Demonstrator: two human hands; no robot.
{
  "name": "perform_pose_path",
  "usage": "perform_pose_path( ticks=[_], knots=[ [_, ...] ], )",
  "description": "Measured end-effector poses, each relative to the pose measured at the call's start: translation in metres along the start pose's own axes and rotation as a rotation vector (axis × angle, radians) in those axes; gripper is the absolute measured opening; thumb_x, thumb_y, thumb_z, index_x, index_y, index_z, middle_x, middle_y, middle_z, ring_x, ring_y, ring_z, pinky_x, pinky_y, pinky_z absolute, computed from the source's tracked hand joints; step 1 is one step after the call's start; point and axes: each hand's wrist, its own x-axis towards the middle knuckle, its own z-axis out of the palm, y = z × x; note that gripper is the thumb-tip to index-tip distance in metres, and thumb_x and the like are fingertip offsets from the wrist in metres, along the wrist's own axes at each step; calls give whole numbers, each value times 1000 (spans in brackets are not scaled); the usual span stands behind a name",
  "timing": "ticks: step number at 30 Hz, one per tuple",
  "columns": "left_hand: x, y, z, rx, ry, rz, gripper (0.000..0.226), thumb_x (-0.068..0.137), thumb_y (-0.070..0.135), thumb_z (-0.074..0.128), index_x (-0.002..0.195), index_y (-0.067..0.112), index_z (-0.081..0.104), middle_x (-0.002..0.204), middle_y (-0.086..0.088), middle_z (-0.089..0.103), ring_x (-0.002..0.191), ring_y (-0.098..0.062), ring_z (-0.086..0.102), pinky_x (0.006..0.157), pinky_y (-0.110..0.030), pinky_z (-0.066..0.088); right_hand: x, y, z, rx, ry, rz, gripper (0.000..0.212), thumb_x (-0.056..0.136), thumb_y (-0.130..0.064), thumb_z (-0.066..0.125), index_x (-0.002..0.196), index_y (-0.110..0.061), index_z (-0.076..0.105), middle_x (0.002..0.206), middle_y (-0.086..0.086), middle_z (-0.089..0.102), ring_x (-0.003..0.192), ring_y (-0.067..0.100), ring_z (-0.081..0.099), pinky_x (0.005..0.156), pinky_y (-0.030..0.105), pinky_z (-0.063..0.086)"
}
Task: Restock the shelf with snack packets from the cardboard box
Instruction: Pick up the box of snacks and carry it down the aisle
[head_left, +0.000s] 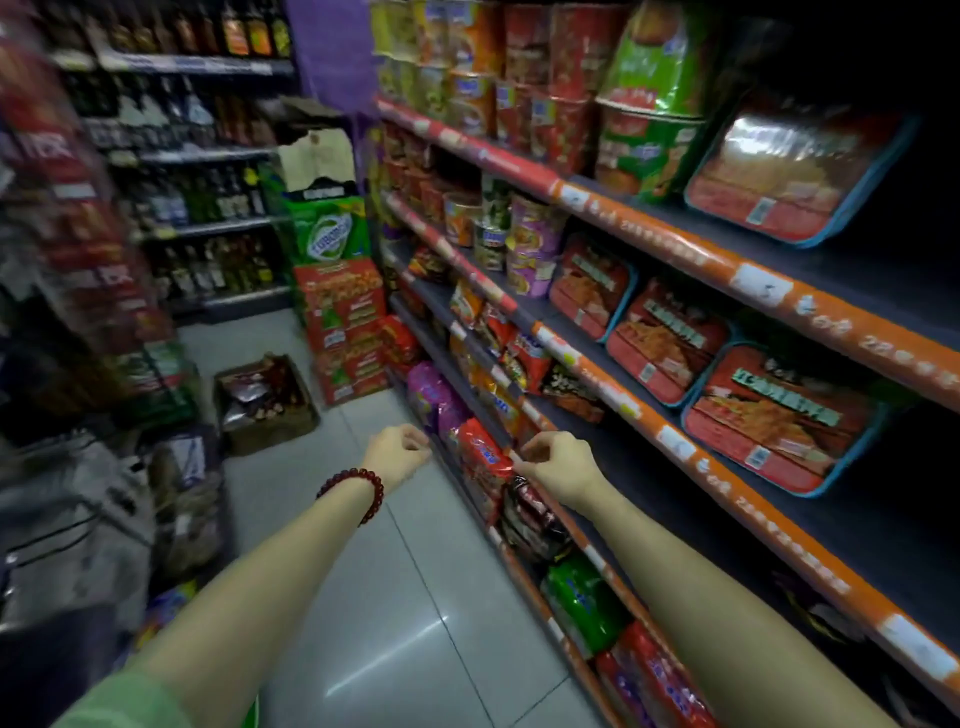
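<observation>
An open cardboard box with dark snack packets inside sits on the floor at centre left. On the lowest shelf to the right stands a row of packets. My right hand pinches the top corner of a red snack packet in that row. My left hand, with a red bead bracelet at the wrist, hovers just left of the same packet, fingers curled and holding nothing I can see.
Orange-edged shelves with noodle cups and trays rise on the right. Stacked red and green cartons stand at the aisle's end. Bottle shelves fill the back left. Grey bags lie on the left. Tiled floor runs between.
</observation>
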Motion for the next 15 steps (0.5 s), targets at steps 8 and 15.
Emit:
perform_pose_path(
  ticks=[8, 15],
  knots=[
    [38, -55, -57, -46, 141, -140, 29, 88, 19, 60, 115, 9, 61, 114, -11, 65, 106, -24, 59, 87, -27, 44, 78, -54, 56, -30, -136, -97, 34, 80, -30, 72, 105, -9, 69, 106, 7, 71, 100, 18, 64, 79, 20, 43],
    [92, -88, -106, -79, 251, -256, 28, 90, 19, 58, 116, 9, 60, 107, -6, 62, 104, -22, 57, 84, -26, 42, 170, -106, 92, -78, -254, -211, 36, 82, -29, 70, 110, -7, 67, 110, 8, 69, 103, 20, 63, 84, 23, 45]
  ],
)
